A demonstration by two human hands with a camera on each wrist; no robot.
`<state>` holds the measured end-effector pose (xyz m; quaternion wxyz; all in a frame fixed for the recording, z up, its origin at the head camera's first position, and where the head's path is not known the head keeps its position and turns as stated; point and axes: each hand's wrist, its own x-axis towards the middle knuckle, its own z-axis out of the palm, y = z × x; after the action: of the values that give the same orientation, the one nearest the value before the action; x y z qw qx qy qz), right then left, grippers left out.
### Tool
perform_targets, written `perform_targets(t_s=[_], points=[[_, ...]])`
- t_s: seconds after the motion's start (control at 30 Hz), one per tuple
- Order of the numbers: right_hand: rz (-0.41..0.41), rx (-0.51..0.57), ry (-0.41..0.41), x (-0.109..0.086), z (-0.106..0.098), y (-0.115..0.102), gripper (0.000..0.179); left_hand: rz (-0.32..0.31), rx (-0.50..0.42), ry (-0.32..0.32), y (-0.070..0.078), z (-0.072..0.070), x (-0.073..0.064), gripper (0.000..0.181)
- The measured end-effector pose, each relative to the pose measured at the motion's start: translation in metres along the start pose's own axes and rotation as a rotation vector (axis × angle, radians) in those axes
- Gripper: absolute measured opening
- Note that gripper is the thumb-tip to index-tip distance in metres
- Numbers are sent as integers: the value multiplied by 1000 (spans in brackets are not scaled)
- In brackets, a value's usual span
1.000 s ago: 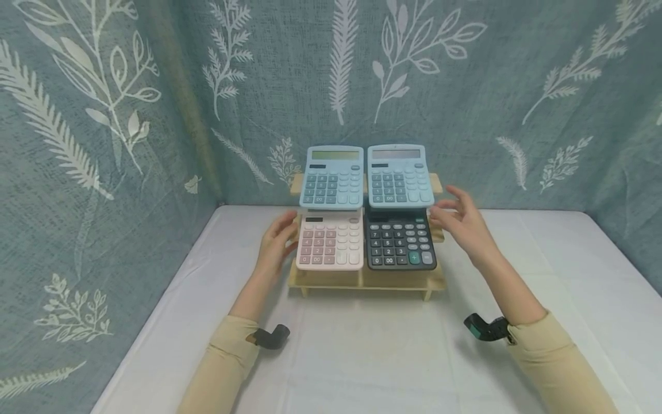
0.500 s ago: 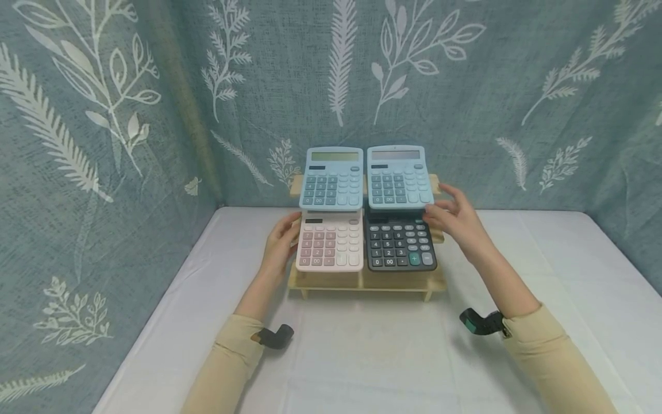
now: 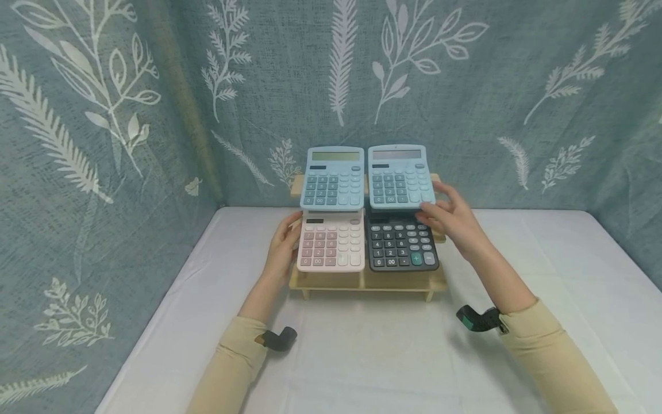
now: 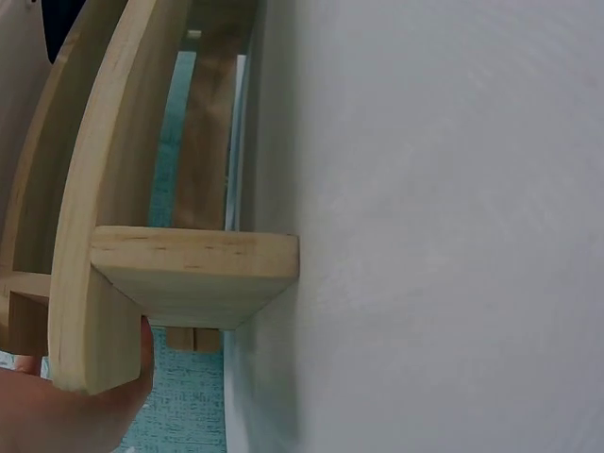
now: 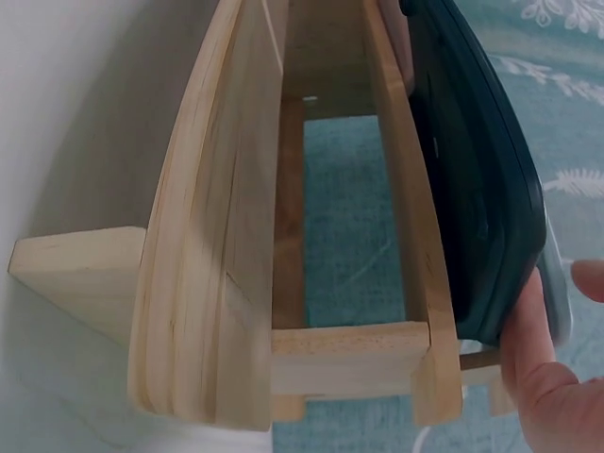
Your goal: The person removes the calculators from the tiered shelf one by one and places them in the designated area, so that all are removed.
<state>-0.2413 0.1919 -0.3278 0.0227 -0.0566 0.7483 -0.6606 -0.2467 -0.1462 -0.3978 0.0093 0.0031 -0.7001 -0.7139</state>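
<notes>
The black calculator (image 3: 397, 246) leans back lengthwise, zero key (image 3: 378, 262) lowest, right grip (image 3: 456, 223) touching it, loosely parted, left grip (image 3: 282, 246) unclear.

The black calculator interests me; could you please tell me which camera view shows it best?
The head view: the black calculator faces the camera, most keys visible, though a blue calculator hides its top. The right wrist view shows it from the side, keys unseen. The left wrist view has only an unidentifiable dark sliver.

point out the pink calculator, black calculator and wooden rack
pink calculator (image 3: 331, 241), head view, middle of keypad
black calculator (image 3: 403, 242), head view, middle of keypad
wooden rack (image 3: 330, 280), head view, front lower board
</notes>
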Motion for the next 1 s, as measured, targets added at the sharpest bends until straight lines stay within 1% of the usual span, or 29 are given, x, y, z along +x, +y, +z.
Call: perform_targets(t_s=[0.17, 0.3, 0.4, 0.43, 0.53, 0.63, 0.67, 0.77, 0.83, 1.0], points=[[9, 28, 2, 2, 3, -1, 78, -4, 6, 7, 0, 1, -1, 45], [33, 107, 11, 4, 4, -2, 82, -7, 12, 5, 0, 2, -1, 46], [52, 186, 10, 5, 4, -2, 82, -10, 8, -3, -1, 1, -1, 46], [56, 211, 8, 5, 4, -2, 82, -12, 8, -8, 3, 2, -4, 47], [66, 260, 4, 5, 3, -2, 81, -11, 7, -16, 2, 2, -4, 47], [67, 283, 2, 5, 3, -1, 80, -18, 5, -20, 8, 3, -8, 47], [66, 288, 2, 5, 4, -1, 80, -17, 1, -20, 8, 3, -8, 47], [65, 318, -5, 4, 4, -1, 79, -19, 8, -28, 19, 5, -16, 47], [69, 345, -7, 4, 4, -1, 78, -14, 28, -29, 24, 7, -20, 47], [82, 410, -1, 3, 6, -3, 77, -11, 54, -23, 27, 7, -23, 48]])
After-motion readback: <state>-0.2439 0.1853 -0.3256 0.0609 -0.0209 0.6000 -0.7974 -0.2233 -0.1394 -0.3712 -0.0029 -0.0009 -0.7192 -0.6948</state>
